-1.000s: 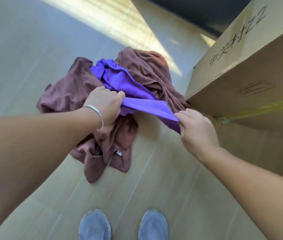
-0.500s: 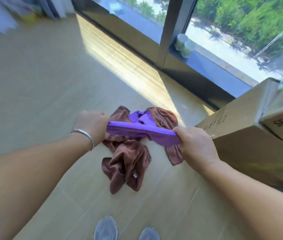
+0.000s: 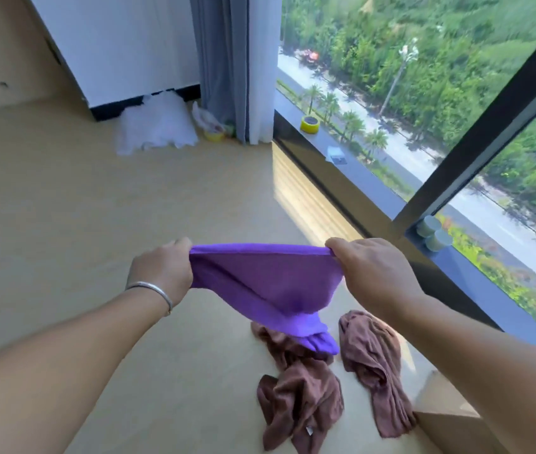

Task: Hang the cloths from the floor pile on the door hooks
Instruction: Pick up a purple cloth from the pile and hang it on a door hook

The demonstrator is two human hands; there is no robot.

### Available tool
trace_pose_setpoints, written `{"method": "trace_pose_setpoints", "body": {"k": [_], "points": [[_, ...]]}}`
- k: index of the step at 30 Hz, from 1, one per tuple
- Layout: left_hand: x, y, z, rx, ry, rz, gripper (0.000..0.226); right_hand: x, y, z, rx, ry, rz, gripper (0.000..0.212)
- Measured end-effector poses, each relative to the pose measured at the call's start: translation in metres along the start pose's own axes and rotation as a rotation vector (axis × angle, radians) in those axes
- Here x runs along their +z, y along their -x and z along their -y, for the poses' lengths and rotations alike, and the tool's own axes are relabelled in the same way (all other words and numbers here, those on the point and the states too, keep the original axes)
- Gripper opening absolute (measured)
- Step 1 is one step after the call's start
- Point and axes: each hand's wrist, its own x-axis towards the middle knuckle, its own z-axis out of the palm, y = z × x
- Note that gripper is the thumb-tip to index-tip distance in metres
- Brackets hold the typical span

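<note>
Pinching the purple cloth (image 3: 266, 283) at its top corners, our left hand (image 3: 162, 273) and right hand (image 3: 371, 273) each keep a closed grip, stretching it above the brown cloths (image 3: 302, 401) on the floor (image 3: 96, 208).

I hold the purple cloth (image 3: 265, 283) stretched between my two hands by its top edge, and it sags in the middle and tapers to a bunched tail that hangs down over the pile. Below it, the brown cloths (image 3: 306, 398) lie crumpled on the pale wooden floor, one heap to the left and a longer strip just beside it on the right.
</note>
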Motion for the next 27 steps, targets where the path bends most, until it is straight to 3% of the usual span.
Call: {"method": "trace_pose_setpoints", "body": {"k": [11, 16, 19, 24, 27], "points": [[-0.087, -0.015, 0.218, -0.283, -0.051, -0.035, 0.022, -0.08, -0.168, 0.152, -0.194, -0.002, -0.068, 0.031], [-0.134, 0.0, 0.316, -0.416, -0.04, -0.092, 0.013, -0.101, -0.218, 0.21, -0.22, -0.06, -0.142, 0.013], [-0.156, 0.015, 0.359, -0.432, 0.012, -0.159, 0.022, -0.11, -0.24, 0.247, -0.203, -0.108, -0.16, 0.028], [-0.164, 0.068, 0.391, -0.462, -0.047, -0.194, 0.027, -0.109, -0.237, 0.296, -0.203, -0.243, -0.062, 0.031], [-0.148, 0.119, 0.397, -0.463, 0.113, -0.152, 0.033, -0.093, -0.207, 0.314, -0.297, -0.415, 0.073, 0.024]]}}
